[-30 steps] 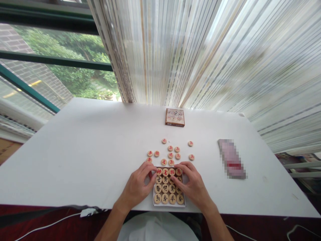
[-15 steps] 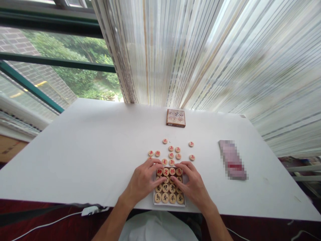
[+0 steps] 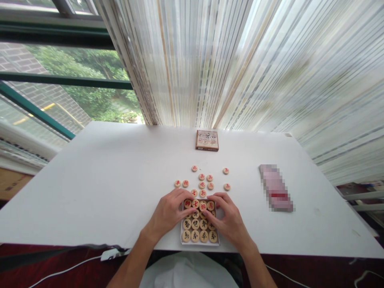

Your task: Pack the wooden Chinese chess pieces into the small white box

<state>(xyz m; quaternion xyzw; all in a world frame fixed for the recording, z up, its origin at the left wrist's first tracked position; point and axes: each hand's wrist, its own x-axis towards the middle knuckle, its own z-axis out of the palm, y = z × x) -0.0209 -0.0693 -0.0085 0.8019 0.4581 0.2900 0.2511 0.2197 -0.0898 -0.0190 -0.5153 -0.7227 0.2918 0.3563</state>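
A shallow white box (image 3: 181, 232) holds rows of round wooden Chinese chess pieces, black-marked ones nearer me and red-marked ones in the far row. From the left, my left hand (image 3: 169, 209) curves over the box, its thumb and fingertips closed about a red-marked piece (image 3: 195, 204). On the opposite side, my right hand (image 3: 227, 214) has thumb and index finger around another red-marked piece (image 3: 203, 206), which sits slightly raised and tilted. My thumbs and fingers partly cover the second row. Just beyond the box lie several loose red-marked pieces (image 3: 202, 185).
A flat brown-edged box (image 3: 207, 140) lies farther back on the white table (image 3: 120, 180). To the right is a blurred pink packet-like item (image 3: 276, 188). Striped curtains (image 3: 186, 64) hang at the far edge, beside a window. A white power strip (image 3: 109, 255) sits below the front edge.
The red-marked piece by my right thumb has shifted slightly nearer me and now looks tilted. Both hands stay over the box; the whole view has shifted a little.
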